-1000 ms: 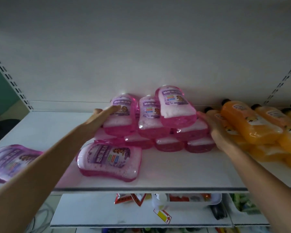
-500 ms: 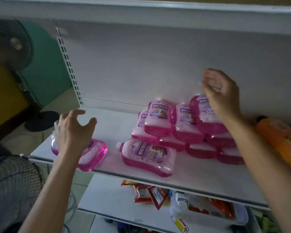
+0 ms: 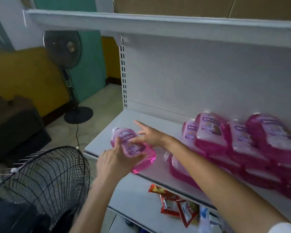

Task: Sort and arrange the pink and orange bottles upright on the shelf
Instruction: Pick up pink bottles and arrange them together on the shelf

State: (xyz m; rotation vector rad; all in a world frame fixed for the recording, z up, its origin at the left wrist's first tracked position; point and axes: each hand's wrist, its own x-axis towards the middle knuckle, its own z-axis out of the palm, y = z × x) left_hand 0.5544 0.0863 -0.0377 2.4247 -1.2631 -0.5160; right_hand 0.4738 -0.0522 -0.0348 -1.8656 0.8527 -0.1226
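Head — glossy, perhaps plastic pink bottle [image 3: 147,159]

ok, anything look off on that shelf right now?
Yes. The heap of pink bottles lies on its sides at the right of the shelf, none upright. A single pink bottle lies tilted near the left front edge, gripped by the left hand.
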